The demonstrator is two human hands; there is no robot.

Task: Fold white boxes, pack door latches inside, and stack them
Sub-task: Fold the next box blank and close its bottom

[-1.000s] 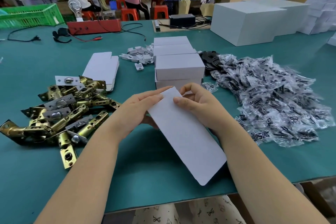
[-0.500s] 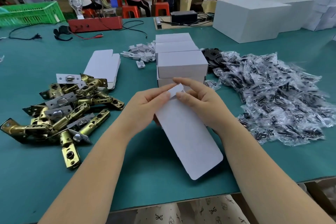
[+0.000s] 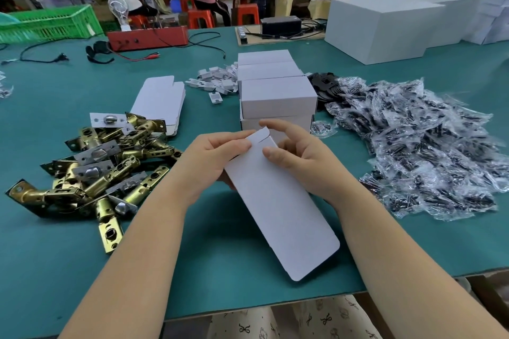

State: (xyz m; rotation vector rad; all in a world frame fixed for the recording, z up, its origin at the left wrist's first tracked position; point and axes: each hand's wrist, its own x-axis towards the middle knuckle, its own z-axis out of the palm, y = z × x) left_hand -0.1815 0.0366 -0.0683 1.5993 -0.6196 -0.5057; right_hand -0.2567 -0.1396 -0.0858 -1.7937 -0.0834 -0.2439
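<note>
green crate (image 3: 52, 25), red device (image 3: 147, 38), bagged black parts (image 3: 429, 151), orange stools (image 3: 201, 18), black cable (image 3: 44, 56)

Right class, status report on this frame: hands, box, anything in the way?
Both hands grip flat box blank. Far flap raised. Nothing in the way.

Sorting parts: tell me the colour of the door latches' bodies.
Brass-gold, with silver faceplates: door latches, head view.
</note>
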